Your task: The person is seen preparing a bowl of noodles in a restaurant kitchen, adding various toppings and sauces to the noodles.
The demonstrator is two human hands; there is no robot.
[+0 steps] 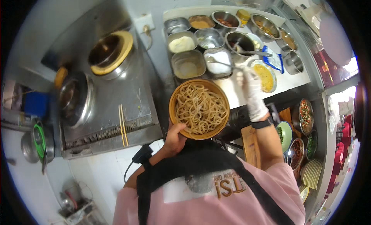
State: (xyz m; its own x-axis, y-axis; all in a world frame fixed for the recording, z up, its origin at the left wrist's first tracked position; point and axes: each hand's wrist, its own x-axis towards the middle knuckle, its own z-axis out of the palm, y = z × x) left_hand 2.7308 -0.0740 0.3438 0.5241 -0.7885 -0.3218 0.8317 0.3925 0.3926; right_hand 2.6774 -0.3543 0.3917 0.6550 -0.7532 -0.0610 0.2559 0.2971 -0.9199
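My left hand [175, 138] is bare and grips the near left rim of a brown bowl [173, 120] of noodles [201, 109], with the thumb over the edge. My right hand [249, 81], in a white glove, holds the handle of a metal spoon [229, 64]. The spoon's tip is at a square steel container of white powder [217, 60]. Right of the glove lies a plate of yellow beaten-egg-like liquid [263, 76]. A ladle [252, 53] rests in a steel pot of dark liquid [240, 40] above the glove.
Left stands a steel cooktop [110, 88] with a wok [72, 98], a large pot [105, 52] and chopsticks [123, 125]. Several seasoning containers [188, 64] fill the back counter. At right are a wooden board [250, 143], bowls of chopped ingredients [305, 116] and stacked plates [311, 173].
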